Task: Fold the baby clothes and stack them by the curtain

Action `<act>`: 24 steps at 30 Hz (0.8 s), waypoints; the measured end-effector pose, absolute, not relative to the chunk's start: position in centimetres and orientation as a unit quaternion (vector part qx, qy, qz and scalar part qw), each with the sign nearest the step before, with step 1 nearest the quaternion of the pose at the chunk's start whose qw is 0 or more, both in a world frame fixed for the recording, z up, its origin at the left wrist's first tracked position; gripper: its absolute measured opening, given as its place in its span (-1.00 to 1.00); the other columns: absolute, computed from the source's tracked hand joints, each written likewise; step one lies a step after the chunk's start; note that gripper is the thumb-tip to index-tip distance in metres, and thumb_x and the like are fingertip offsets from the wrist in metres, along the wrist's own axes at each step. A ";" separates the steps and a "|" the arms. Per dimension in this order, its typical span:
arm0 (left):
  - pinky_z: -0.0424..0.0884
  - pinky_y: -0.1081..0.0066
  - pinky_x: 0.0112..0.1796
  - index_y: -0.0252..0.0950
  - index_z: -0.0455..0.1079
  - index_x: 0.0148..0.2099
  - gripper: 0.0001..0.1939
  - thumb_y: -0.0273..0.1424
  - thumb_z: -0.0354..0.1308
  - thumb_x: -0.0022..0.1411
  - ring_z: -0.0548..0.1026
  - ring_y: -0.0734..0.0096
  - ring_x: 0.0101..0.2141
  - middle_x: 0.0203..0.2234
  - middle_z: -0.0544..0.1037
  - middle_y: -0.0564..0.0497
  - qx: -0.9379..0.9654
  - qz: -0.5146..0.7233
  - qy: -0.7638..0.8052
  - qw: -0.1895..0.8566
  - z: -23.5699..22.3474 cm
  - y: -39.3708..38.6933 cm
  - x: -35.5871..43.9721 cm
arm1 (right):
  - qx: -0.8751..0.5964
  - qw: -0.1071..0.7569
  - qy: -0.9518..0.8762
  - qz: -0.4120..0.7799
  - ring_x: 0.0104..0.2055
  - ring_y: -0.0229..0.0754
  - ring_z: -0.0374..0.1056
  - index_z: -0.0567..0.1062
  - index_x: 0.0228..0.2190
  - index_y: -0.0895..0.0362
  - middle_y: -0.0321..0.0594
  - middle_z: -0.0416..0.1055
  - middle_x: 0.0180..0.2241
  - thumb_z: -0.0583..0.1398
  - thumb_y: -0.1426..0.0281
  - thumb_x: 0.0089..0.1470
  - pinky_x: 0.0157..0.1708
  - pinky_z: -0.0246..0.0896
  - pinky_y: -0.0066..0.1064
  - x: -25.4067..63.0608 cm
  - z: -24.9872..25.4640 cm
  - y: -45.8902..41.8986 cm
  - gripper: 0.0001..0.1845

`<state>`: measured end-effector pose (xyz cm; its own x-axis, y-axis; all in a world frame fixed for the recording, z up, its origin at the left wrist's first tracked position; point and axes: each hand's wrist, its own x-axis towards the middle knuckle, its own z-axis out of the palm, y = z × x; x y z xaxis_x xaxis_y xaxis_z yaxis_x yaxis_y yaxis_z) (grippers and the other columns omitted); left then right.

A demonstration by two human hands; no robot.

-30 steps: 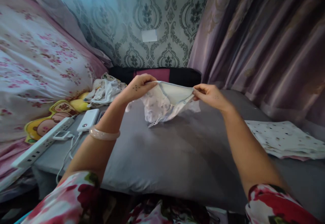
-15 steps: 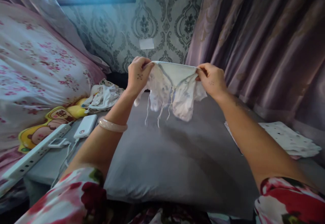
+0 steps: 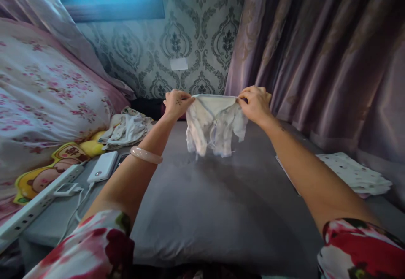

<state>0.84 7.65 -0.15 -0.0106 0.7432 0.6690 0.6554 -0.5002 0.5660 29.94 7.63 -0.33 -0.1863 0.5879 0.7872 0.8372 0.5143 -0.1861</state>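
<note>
A small white baby top [image 3: 209,123] with faint prints and thin ties hangs stretched between my hands, above a grey-covered surface [image 3: 221,211]. My left hand [image 3: 177,104] pinches one upper corner of it between thumb and fingers. At the opposite corner my right hand [image 3: 255,104] is closed in the same way. The upper edge runs nearly straight and level between them, and the lower part dangles, slightly blurred. A pale bangle [image 3: 146,155] circles my left forearm.
At left lie crumpled light clothes [image 3: 128,130], a yellow plush [image 3: 47,177], a power strip [image 3: 38,205] and a white power bank [image 3: 103,167] with cables. A folded spotted cloth [image 3: 352,173] lies at right. Curtains [image 3: 316,59] hang behind it.
Both hands have come a little closer together and sit lower in view, and the top's dangling part has swung. The view has tilted up, showing more of the window.
</note>
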 end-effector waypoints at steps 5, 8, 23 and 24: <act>0.33 0.27 -0.20 -0.28 0.52 -0.41 -0.79 -0.26 0.35 -0.07 0.40 0.14 -0.18 -0.41 0.49 -0.05 0.669 0.513 0.532 0.079 -0.2 6.2 0.9 | -0.446 0.405 -0.795 0.070 -0.06 0.01 0.31 0.57 -0.51 0.08 -0.13 0.48 -0.23 0.30 0.13 0.00 -0.03 0.18 -0.09 30.2 0.4 6.5 -0.72; 0.35 0.34 -0.32 -0.30 0.56 -0.32 -0.69 -0.16 0.29 0.01 0.45 0.28 -0.34 -0.45 0.53 -0.06 0.712 0.485 0.453 0.231 0.2 5.2 0.6 | -0.390 0.375 -0.801 0.255 -0.19 -0.08 0.39 0.60 -0.46 0.09 -0.17 0.52 -0.34 0.33 0.09 -0.09 -0.11 0.28 -0.21 30.8 1.2 6.4 -0.69; 0.36 0.41 -0.46 -0.31 0.55 -0.47 -0.73 -0.21 0.42 -0.14 0.45 0.41 -0.52 -0.59 0.54 -0.01 0.687 0.464 0.445 0.339 0.6 4.7 1.0 | -0.419 0.396 -0.758 0.305 -0.35 -0.15 0.42 0.60 -0.54 0.10 -0.24 0.52 -0.49 0.40 0.12 -0.21 -0.27 0.34 -0.30 30.5 2.2 5.3 -0.69; 0.36 0.41 -0.45 -0.31 0.54 -0.49 -0.73 -0.21 0.43 -0.17 0.45 0.42 -0.52 -0.60 0.53 0.00 0.679 0.471 0.455 0.332 0.5 4.8 1.0 | -0.426 0.400 -0.753 0.303 -0.35 -0.15 0.42 0.59 -0.55 0.11 -0.24 0.51 -0.50 0.41 0.12 -0.23 -0.27 0.34 -0.30 30.5 2.0 5.5 -0.70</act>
<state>1.05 4.81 0.53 0.1420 0.9305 0.3377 0.3045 -0.3657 0.8795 30.52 5.54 2.04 -0.3176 0.8836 0.3442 0.3996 0.4539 -0.7964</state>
